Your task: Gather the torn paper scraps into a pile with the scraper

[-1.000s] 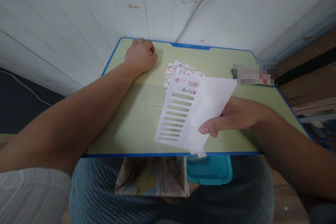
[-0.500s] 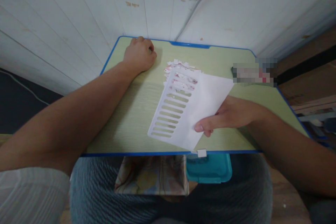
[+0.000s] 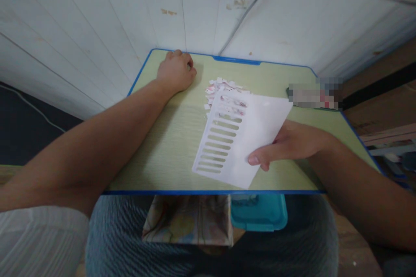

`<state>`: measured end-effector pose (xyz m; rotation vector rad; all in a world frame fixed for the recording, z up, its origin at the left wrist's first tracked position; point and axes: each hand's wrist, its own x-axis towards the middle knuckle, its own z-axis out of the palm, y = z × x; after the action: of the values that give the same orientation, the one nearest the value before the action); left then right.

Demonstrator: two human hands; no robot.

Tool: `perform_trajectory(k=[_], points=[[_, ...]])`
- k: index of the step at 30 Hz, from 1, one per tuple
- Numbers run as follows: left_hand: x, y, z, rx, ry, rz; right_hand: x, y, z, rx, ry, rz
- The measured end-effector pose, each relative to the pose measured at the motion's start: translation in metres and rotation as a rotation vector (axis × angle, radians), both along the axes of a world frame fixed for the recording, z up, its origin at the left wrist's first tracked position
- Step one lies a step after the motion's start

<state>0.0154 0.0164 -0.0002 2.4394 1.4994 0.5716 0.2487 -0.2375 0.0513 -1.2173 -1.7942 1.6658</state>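
My right hand (image 3: 286,145) grips a white plastic scraper (image 3: 260,125) by its plain side, thumb on top. A row of long slots runs down the scraper's left part, and it is tilted over the table (image 3: 162,147). Its far end covers part of a heap of small torn paper scraps (image 3: 224,84), some of which show through the upper slots. At the table's back left corner my left hand (image 3: 177,71) rests with fingers curled in, apart from the heap; nothing shows in it.
Below the table's front edge sit an open patterned box (image 3: 188,220) and a turquoise tray (image 3: 269,212), above my lap. A blurred-out flat item (image 3: 312,97) lies at the back right. A panelled wall (image 3: 201,8) with a cable (image 3: 250,8) stands behind.
A small white scrap at the front edge, beside the scraper's near corner, has gone from there. The scraper sits slightly farther right in view; my left hand keeps its place on the table.
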Motion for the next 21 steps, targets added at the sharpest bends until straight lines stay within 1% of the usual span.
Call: perform_trajectory(k=[1,2,4,5,6,8,10,12,16,21], points=[[0.0,0.001,-0.001,-0.007,-0.01,-0.005,0.001,0.001,-0.001,0.056,0.017,-0.07],[0.0,0.001,-0.001,-0.003,-0.008,-0.011,0.002,0.003,-0.004,0.142,0.043,-0.183],[0.0,0.001,-0.002,0.026,0.03,-0.004,0.004,0.009,-0.009,0.346,0.087,-0.462],[0.001,0.0,-0.001,0.043,0.052,0.001,0.004,0.011,-0.012,0.424,0.086,-0.581],[0.001,0.0,-0.001,0.054,0.07,0.007,0.004,0.014,-0.015,0.477,0.07,-0.672],[0.002,-0.003,0.001,0.06,0.092,0.012,0.003,0.017,-0.02,0.514,0.027,-0.776],[0.003,-0.005,0.003,0.056,0.1,0.004,0.001,0.016,-0.023,0.505,-0.006,-0.806],[0.003,-0.007,0.004,0.042,0.098,0.005,-0.002,0.015,-0.024,0.481,-0.042,-0.795],[0.003,-0.006,0.003,0.033,0.072,0.013,-0.001,0.012,-0.023,0.421,-0.131,-0.695],[0.002,-0.002,0.0,0.039,0.059,0.007,0.002,0.014,-0.023,0.389,-0.156,-0.626]])
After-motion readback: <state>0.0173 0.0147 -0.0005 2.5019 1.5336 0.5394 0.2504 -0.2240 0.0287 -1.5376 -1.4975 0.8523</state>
